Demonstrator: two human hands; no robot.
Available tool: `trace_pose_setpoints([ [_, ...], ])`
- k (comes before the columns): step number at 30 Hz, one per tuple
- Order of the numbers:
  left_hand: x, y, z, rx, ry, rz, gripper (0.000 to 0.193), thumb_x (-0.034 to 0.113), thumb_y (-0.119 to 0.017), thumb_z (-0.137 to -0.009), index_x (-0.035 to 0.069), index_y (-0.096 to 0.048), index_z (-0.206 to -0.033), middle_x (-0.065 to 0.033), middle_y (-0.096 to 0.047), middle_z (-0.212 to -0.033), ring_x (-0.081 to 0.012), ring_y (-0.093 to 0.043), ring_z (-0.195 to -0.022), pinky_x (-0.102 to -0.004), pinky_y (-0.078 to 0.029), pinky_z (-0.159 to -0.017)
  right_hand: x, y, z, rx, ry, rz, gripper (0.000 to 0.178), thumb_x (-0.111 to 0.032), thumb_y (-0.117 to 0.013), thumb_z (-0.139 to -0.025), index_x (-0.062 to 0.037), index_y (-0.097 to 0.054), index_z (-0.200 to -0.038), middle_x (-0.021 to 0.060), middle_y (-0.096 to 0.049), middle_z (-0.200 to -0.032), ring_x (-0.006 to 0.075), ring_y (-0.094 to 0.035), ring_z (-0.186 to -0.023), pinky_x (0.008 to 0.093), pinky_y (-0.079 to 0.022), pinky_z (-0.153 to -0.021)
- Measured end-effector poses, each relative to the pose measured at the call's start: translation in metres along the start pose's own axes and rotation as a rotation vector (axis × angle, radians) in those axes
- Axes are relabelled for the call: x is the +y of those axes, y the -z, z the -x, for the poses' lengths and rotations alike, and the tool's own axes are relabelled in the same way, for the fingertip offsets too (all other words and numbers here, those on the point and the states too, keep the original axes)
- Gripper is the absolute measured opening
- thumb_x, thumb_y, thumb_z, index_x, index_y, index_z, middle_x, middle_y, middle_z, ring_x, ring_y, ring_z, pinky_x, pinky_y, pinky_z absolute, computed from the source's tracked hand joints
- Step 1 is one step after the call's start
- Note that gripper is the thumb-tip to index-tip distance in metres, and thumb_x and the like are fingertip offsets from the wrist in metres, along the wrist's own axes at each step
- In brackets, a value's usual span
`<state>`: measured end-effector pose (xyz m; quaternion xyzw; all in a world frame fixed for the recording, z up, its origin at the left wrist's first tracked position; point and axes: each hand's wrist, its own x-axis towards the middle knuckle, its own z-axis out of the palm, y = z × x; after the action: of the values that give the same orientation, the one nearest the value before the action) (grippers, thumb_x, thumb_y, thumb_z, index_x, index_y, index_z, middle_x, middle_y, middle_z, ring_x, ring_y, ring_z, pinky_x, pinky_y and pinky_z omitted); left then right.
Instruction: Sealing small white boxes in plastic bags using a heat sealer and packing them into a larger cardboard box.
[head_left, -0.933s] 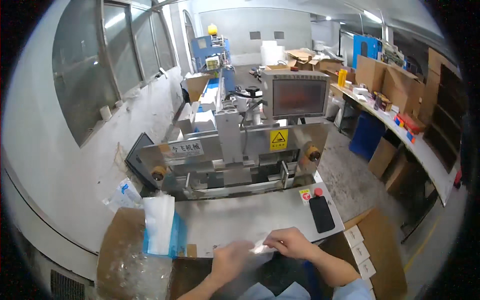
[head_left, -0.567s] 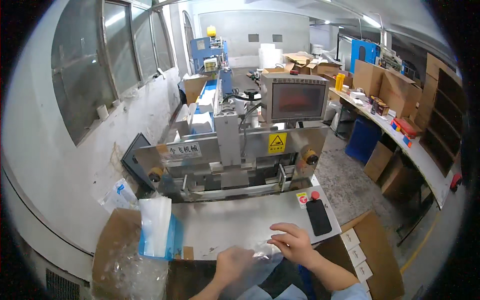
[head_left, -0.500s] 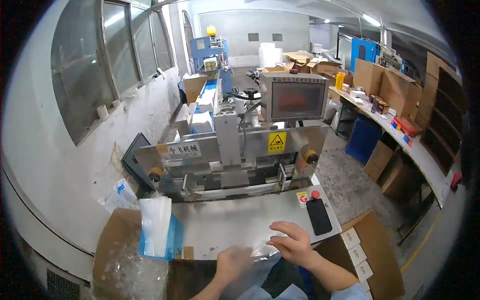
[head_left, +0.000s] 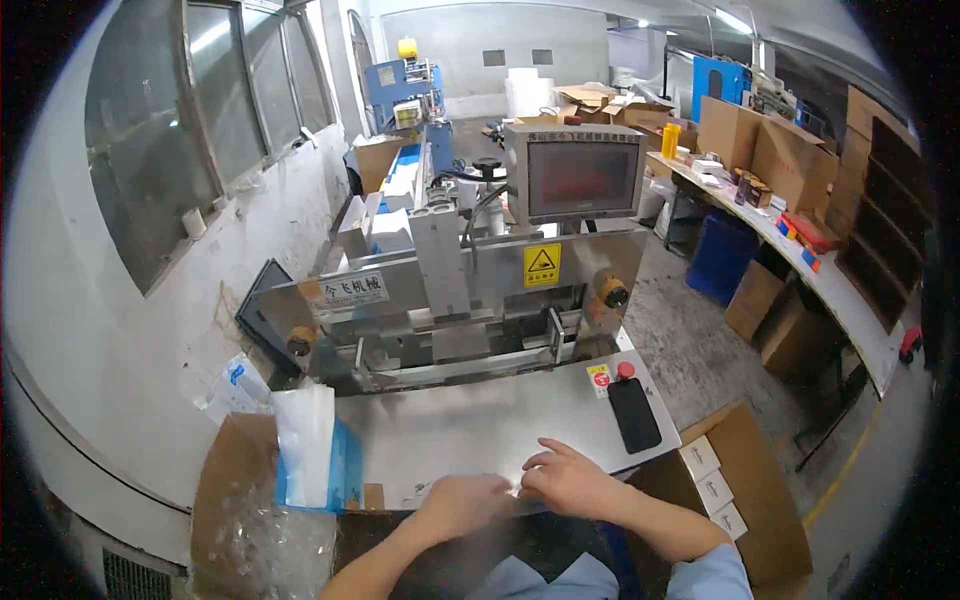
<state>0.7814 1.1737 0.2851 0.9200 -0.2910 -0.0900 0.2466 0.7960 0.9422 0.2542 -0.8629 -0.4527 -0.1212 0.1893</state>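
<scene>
My right hand [head_left: 572,483] has its thumb and pointing finger close together, and they seem to pinch a small, shiny bit of thin, clear plastic [head_left: 516,488]. One finger is up in the air. My left hand [head_left: 462,505] is on the other side of that plastic, but it is blurry, so I can't tell if it holds on too. The plastic is between my fingertips, by the near edge of the smooth, grey metal tabletop [head_left: 450,430].

I think I am at the step of pulling the thin plastic open or flat. The next move looks like it needs a soft, sure pinch from both hands, since thin plastic could slip or tear.

Farther out on the left is a bright blue box [head_left: 349,470] with a stack of flat, whitish sheets [head_left: 305,445]. On the right lie a flat black phone [head_left: 635,415] and a round red button [head_left: 625,370]. Past them, little white boxes [head_left: 715,490] sit in a brown cardboard box [head_left: 775,500].
</scene>
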Motion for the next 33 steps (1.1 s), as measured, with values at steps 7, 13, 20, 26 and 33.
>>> trace_pose_setpoints([
  [7,-0.029,0.019,0.01,0.066,-0.096,0.032,0.022,0.025,-0.058,-0.093,0.01,-0.065,-0.106,-0.0161,-0.068,-0.09,-0.0379,-0.066,-0.079,-0.044,-0.053,-0.071,0.014,0.027,-0.003,-0.173,-0.058,-0.1,0.015,-0.023,-0.07,-0.084,-0.0113,-0.065,-0.093,0.0067,-0.068,-0.097,0.0241,-0.061,-0.108,0.0591,-0.027,-0.113],
  [13,-0.061,0.044,-0.003,-0.052,-0.021,0.072,0.022,0.025,-0.056,-0.095,0.007,-0.064,-0.104,-0.0185,-0.067,-0.097,-0.0392,-0.065,-0.087,-0.0445,-0.052,-0.073,0.047,0.039,-0.029,-0.239,-0.029,-0.027,0.013,-0.026,-0.071,-0.084,-0.0138,-0.072,-0.089,0.0015,-0.069,-0.096,0.0204,-0.056,-0.114,0.0555,-0.028,-0.112],
  [20,-0.225,0.016,-0.107,-0.224,0.121,0.294,0.034,0.036,-0.056,-0.098,0.004,-0.067,-0.093,-0.0025,-0.067,-0.087,-0.0121,-0.061,-0.082,-0.0303,-0.05,-0.076,0.17,-0.061,-0.098,-0.374,-0.369,-0.515,0.02,-0.024,-0.062,-0.086,-0.0085,-0.073,-0.093,0.0107,-0.071,-0.092,0.0327,-0.065,-0.092,0.0458,-0.049,-0.085],
  [26,-0.264,0.075,-0.184,-0.105,0.402,0.57,0.041,0.043,-0.065,-0.088,0.007,-0.069,-0.109,-0.0037,-0.07,-0.1,-0.0175,-0.063,-0.087,-0.0333,-0.052,-0.072,0.228,-0.068,-0.165,-0.219,-0.473,-0.414,0.026,-0.026,-0.059,-0.088,-0.0046,-0.072,-0.096,0.0188,-0.07,-0.093,0.036,-0.067,-0.086,0.0415,-0.052,-0.078],
  [33,-0.332,0.045,-0.197,0.236,0.117,0.354,0.045,0.024,-0.077,-0.078,0.005,-0.065,-0.117,-0.0112,-0.067,-0.113,-0.0243,-0.061,-0.107,-0.0374,-0.049,-0.094,0.19,-0.09,-0.213,-0.153,-0.575,-0.144,0.028,-0.019,-0.061,-0.087,-0.0003,-0.065,-0.107,0.0198,-0.069,-0.101,0.0368,-0.065,-0.097,0.0438,-0.052,-0.084],
])
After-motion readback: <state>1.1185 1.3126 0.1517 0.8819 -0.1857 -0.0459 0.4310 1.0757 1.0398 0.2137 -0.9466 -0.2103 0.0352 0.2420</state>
